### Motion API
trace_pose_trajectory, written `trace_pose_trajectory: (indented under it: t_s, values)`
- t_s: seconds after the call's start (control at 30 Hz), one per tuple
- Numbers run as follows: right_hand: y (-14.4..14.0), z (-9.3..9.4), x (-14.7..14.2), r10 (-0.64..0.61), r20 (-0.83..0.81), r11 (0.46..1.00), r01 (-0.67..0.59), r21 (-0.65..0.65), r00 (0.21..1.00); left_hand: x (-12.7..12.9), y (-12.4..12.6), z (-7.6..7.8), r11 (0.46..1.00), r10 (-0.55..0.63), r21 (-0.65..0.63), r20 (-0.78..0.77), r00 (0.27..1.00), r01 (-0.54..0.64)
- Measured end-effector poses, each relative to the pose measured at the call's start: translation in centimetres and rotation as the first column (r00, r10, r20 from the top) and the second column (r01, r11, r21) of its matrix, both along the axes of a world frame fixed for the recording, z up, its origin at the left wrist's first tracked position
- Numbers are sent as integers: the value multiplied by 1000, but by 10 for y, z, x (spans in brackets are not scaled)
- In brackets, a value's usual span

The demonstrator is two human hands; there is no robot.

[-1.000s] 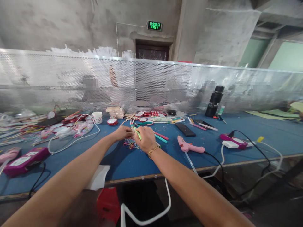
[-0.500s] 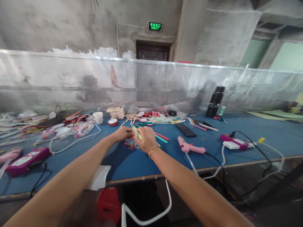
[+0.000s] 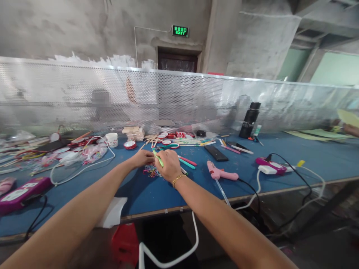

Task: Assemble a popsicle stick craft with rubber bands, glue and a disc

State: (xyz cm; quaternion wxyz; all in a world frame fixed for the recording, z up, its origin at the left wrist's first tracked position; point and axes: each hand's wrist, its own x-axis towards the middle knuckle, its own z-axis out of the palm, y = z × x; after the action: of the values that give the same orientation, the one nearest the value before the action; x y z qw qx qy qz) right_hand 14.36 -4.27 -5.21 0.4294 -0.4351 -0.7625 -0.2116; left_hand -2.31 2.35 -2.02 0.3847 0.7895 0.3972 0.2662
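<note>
My right hand [image 3: 170,164] is closed around a light-green marker [image 3: 159,160], which slants up and left toward my left hand. Close beside it, my left hand [image 3: 143,158] has its fingers pinched together; what lies between them is too small and covered to make out. Beneath both hands lies a loose heap of thin coloured strands [image 3: 152,171]. To the right of my right hand rest a red marker [image 3: 188,161] and a teal marker [image 3: 187,164]. Teal-handled scissors [image 3: 173,146] lie just beyond the hands.
A pink glue gun [image 3: 221,173] and a black phone [image 3: 215,153] lie to the right, with a purple-and-white power strip [image 3: 270,167] farther over. At left are a paper cup [image 3: 112,139], a purple box [image 3: 25,193] and cluttered craft pieces. Behind stands a perforated metal screen [image 3: 179,97].
The whole view has shifted slightly left. The hands stay together, with the marker still in my right hand. At the far right edge, another person's hand with yellow sheet material has come into view.
</note>
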Motion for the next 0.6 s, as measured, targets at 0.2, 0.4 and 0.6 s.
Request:
trace_pose_trajectory:
  t_s: [0.2,0.4,0.6]
  values:
    - [3,-1,1,-45,-10,999,45,1,999,-2,2,1,999,10,31,-15,1000,-10]
    - [3,-3,1,-25,-22,1000,25,1,999,-3,6,-4,1000,-5,19,-2,1000,5]
    - [2,-2,0,-3,-2,1000,3,-6,1000,-2,4,-5,1000,17,2,22,1000,-17]
